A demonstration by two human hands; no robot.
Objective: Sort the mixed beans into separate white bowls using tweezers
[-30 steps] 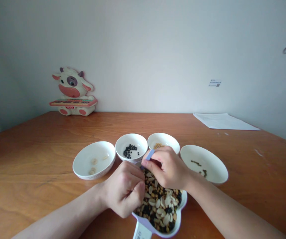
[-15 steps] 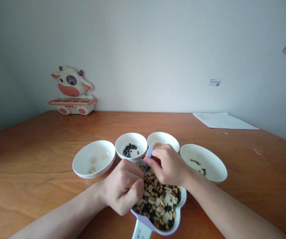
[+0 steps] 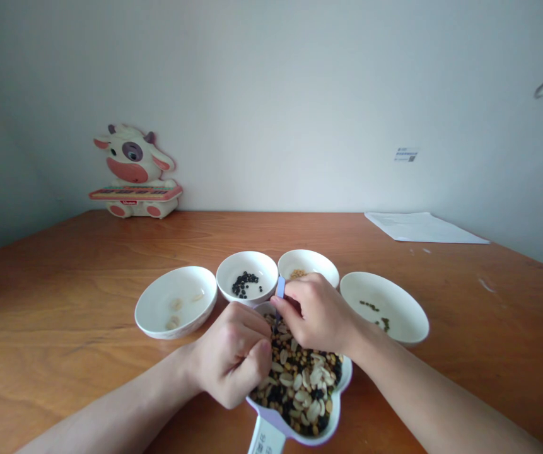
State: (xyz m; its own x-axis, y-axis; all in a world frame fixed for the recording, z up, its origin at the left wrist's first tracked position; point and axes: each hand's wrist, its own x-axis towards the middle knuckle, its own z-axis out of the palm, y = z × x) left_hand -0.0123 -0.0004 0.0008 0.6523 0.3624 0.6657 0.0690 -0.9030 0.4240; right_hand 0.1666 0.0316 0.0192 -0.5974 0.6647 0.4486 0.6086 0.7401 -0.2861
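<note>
My right hand [image 3: 316, 315] pinches a pair of purple tweezers [image 3: 280, 289], their tips down in the far part of a lavender-rimmed, lobed bowl [image 3: 342, 394]. Mixed peanut halves [image 3: 316, 378], black beans and yellow beans fill that bowl. Curled into a fist, my left hand [image 3: 233, 359] is at the bowl's left rim; what its fingers hold, if anything, is hidden. Beyond stand a white bowl with a few pale pieces [image 3: 175, 305], one with black beans [image 3: 241, 287], one with yellow beans [image 3: 297, 273] partly behind my right hand, and one with small green beans [image 3: 369, 306].
A cow-shaped toy keyboard [image 3: 134, 180] stands by the wall at the back left. White paper sheets [image 3: 425, 228] lie at the back right of the wooden table [image 3: 63, 296]. A white label [image 3: 271, 435] sticks to the lobed bowl's near side.
The whole view has shifted slightly left. The tweezers stand a bit more upright in my right hand, their tips still among the beans. My left hand keeps its place by the bowl.
</note>
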